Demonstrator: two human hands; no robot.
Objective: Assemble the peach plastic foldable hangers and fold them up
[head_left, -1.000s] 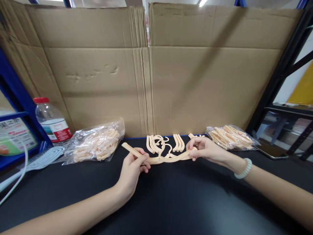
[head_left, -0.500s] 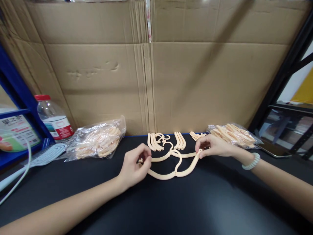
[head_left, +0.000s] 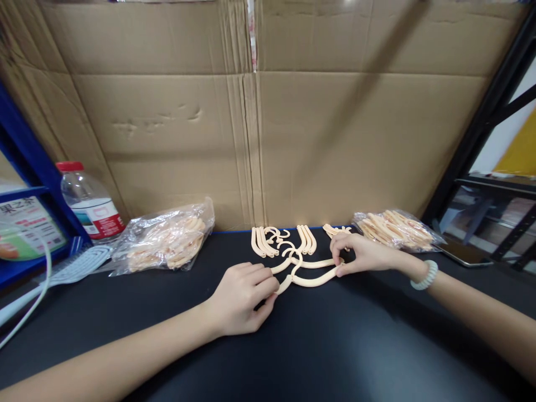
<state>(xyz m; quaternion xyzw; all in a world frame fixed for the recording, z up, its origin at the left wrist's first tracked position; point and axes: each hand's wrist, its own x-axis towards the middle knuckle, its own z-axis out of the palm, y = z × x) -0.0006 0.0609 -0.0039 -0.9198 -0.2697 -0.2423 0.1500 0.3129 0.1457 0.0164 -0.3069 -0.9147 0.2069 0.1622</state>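
Two cream plastic clothes hangers lie on the black table, one in front of the other, with their hooks overlapping. My left hand [head_left: 247,298] is closed on the left arm of the front hanger [head_left: 316,281], and its fingers hide that end. At the other side my right hand [head_left: 355,254] pinches the front hanger's right end between thumb and fingers. The rear hanger [head_left: 318,264] reaches to the same right fingertips; whether they grip it too is hidden. Its left arm runs behind my left hand.
Behind the hangers lie loose hanger arms [head_left: 307,240] and hook pieces [head_left: 276,234]. Clear bags of cream parts [head_left: 167,237] stand left and right [head_left: 393,229]. A red-capped bottle [head_left: 90,204], a pale brush [head_left: 87,263] and a phone [head_left: 463,255] are at the sides; cardboard [head_left: 167,111] stands behind.
My left hand has shifted right and turned palm down over the front hanger's left arm. The front hanger has moved back, closer to the rear one. My right hand has barely moved.
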